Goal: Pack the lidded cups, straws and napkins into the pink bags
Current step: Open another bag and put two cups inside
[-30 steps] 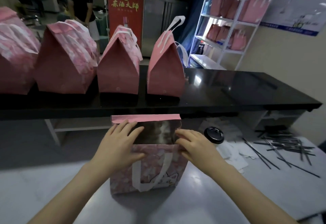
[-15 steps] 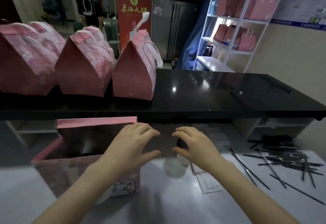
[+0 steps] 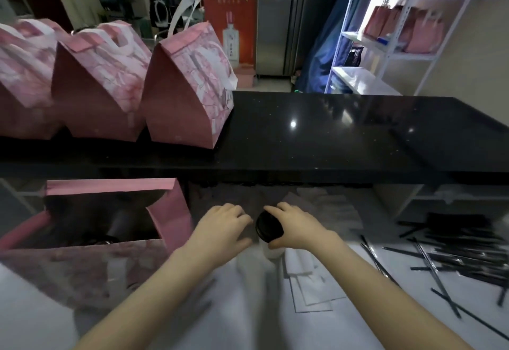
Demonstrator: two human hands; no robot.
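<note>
I think I am working in a drink shop: red tea banner (image 3: 229,16), steel fridge (image 3: 286,18), black counter (image 3: 330,132), shelves of pink bags (image 3: 418,29).
</note>
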